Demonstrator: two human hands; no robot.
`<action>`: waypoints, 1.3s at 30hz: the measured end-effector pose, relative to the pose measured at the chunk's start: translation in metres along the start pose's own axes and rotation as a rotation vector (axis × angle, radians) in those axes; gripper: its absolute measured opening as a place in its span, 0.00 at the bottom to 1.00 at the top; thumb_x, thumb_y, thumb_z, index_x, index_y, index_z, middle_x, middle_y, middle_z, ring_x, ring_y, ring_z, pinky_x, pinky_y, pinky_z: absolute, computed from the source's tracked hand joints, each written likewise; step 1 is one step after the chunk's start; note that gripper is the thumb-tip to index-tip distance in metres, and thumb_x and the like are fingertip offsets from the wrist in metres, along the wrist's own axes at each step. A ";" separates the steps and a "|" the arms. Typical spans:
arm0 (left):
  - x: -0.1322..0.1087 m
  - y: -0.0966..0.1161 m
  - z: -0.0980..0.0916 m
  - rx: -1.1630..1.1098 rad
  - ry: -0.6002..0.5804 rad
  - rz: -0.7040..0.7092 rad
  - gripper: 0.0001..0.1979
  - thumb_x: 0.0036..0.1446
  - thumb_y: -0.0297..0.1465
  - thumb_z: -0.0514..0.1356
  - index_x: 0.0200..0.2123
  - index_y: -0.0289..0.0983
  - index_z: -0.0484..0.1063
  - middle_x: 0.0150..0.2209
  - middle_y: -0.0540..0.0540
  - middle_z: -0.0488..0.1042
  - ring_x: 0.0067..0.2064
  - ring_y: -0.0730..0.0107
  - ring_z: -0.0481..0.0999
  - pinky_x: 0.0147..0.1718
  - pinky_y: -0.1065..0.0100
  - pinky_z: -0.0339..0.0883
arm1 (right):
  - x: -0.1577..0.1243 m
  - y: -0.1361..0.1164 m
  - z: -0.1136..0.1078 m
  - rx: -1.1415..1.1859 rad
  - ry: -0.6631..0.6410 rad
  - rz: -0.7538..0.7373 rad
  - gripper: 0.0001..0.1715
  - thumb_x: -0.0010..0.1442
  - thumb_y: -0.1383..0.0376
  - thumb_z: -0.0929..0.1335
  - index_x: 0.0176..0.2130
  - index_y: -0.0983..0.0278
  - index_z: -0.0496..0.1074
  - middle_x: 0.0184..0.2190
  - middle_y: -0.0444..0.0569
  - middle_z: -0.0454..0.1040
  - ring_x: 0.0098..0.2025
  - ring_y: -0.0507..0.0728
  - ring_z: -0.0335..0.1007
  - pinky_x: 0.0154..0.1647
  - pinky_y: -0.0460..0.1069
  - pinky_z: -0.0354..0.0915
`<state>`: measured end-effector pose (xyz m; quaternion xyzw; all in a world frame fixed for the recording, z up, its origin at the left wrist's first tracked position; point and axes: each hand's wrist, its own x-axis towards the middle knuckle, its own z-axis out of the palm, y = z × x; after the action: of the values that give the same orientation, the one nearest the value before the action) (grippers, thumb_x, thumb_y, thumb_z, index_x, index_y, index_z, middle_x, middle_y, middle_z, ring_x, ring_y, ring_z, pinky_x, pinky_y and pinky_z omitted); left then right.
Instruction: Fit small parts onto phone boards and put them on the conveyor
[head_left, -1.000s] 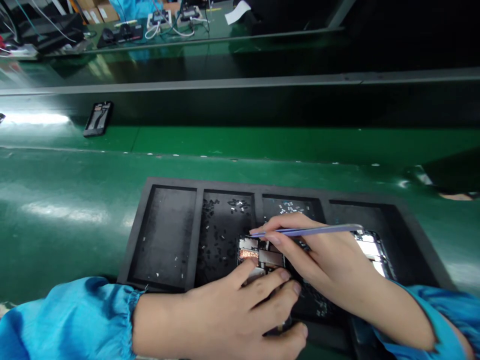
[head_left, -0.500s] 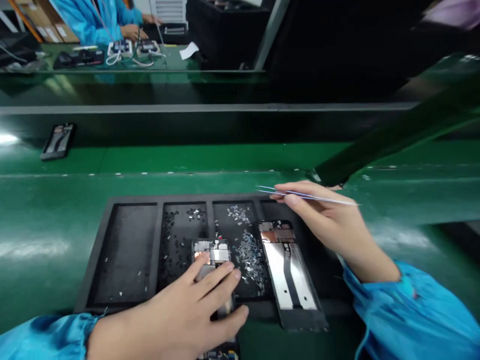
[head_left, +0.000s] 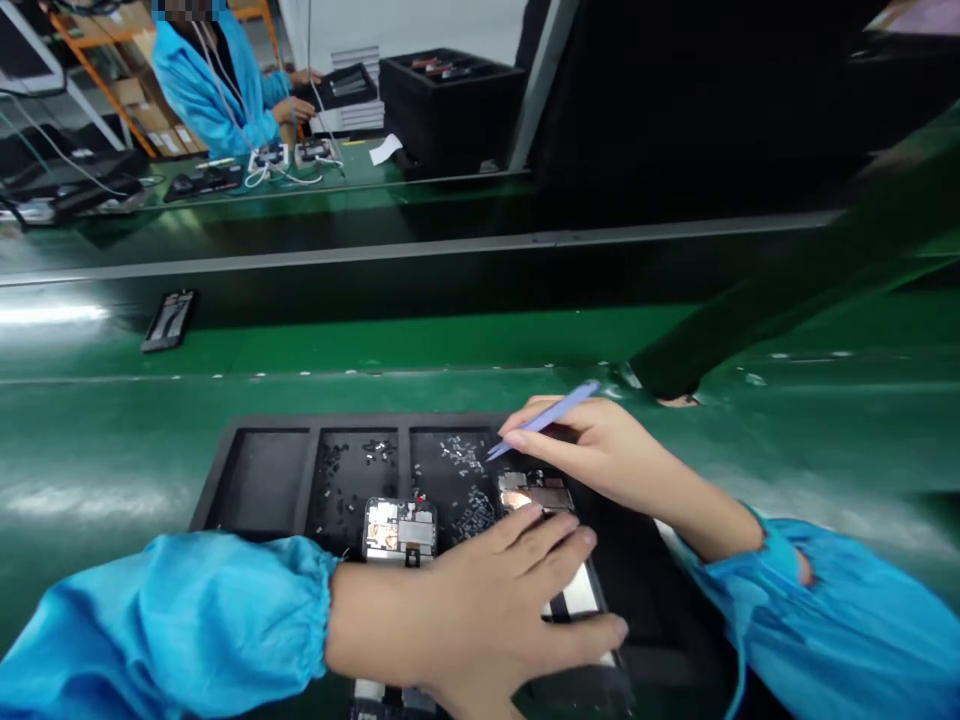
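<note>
My left hand [head_left: 480,610] lies spread across a phone housing [head_left: 536,490], with a copper-toned top end and a white panel showing between the fingers. My right hand [head_left: 600,450] pinches lilac tweezers [head_left: 547,420], their tips just above small silvery parts [head_left: 469,455] in a compartment of a black foam tray [head_left: 360,423]. Uncovered to the left of my left hand sits a phone circuit board [head_left: 400,530] with metal shields and copper patches. Much of the housing is hidden under my left hand.
Beyond the tray, a phone frame [head_left: 169,320] lies on the green bench. A grey rail [head_left: 420,250] runs across behind it. Further back, a co-worker in a blue smock [head_left: 210,90] sits at a bench with white fixtures [head_left: 285,155], next to a black crate [head_left: 450,95].
My left hand has moved right, off the circuit board and onto the long housing. My right hand has dropped toward the tray, and the tweezers now tilt tips-down.
</note>
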<state>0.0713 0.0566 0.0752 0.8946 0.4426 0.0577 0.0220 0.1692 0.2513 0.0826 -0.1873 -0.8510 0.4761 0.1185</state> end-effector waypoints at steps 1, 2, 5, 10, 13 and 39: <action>0.001 -0.002 0.002 -0.014 0.000 -0.023 0.50 0.62 0.63 0.53 0.73 0.35 0.49 0.71 0.22 0.51 0.73 0.35 0.53 0.70 0.45 0.42 | 0.007 0.002 0.001 -0.010 -0.043 -0.012 0.15 0.64 0.53 0.71 0.36 0.61 0.81 0.37 0.50 0.82 0.38 0.59 0.78 0.37 0.52 0.73; 0.002 -0.003 0.005 -0.029 -0.003 -0.041 0.48 0.64 0.62 0.53 0.74 0.36 0.49 0.71 0.22 0.51 0.74 0.35 0.52 0.70 0.45 0.44 | 0.013 0.005 0.003 -0.012 -0.076 -0.018 0.15 0.65 0.53 0.70 0.37 0.61 0.81 0.37 0.49 0.82 0.35 0.58 0.77 0.34 0.51 0.72; 0.001 -0.004 0.009 -0.055 -0.012 -0.045 0.41 0.68 0.56 0.52 0.74 0.38 0.51 0.71 0.25 0.52 0.74 0.39 0.52 0.69 0.46 0.47 | 0.026 0.021 0.012 0.010 -0.106 -0.010 0.16 0.66 0.53 0.69 0.38 0.62 0.79 0.31 0.47 0.79 0.26 0.53 0.70 0.25 0.48 0.65; 0.002 -0.006 0.015 -0.061 0.024 -0.008 0.38 0.69 0.49 0.55 0.73 0.37 0.54 0.70 0.27 0.56 0.73 0.40 0.55 0.70 0.46 0.45 | 0.027 0.039 0.016 -0.013 -0.107 -0.050 0.19 0.69 0.51 0.68 0.37 0.63 0.77 0.28 0.46 0.76 0.23 0.51 0.64 0.23 0.48 0.61; 0.003 -0.008 0.012 0.008 0.047 -0.024 0.29 0.72 0.40 0.51 0.73 0.41 0.56 0.69 0.30 0.60 0.72 0.44 0.59 0.70 0.50 0.46 | 0.027 0.037 0.014 -0.038 -0.117 -0.061 0.18 0.69 0.52 0.68 0.37 0.63 0.78 0.28 0.47 0.77 0.23 0.51 0.65 0.23 0.47 0.62; -0.002 -0.016 0.006 0.086 0.100 -0.018 0.25 0.75 0.38 0.47 0.71 0.43 0.60 0.69 0.29 0.61 0.71 0.43 0.61 0.68 0.50 0.47 | 0.030 0.036 0.015 -0.026 -0.101 -0.026 0.19 0.67 0.51 0.70 0.34 0.63 0.79 0.24 0.45 0.75 0.21 0.50 0.62 0.20 0.47 0.60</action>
<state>0.0586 0.0646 0.0677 0.8867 0.4532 0.0832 -0.0380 0.1439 0.2695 0.0448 -0.1534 -0.8643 0.4724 0.0790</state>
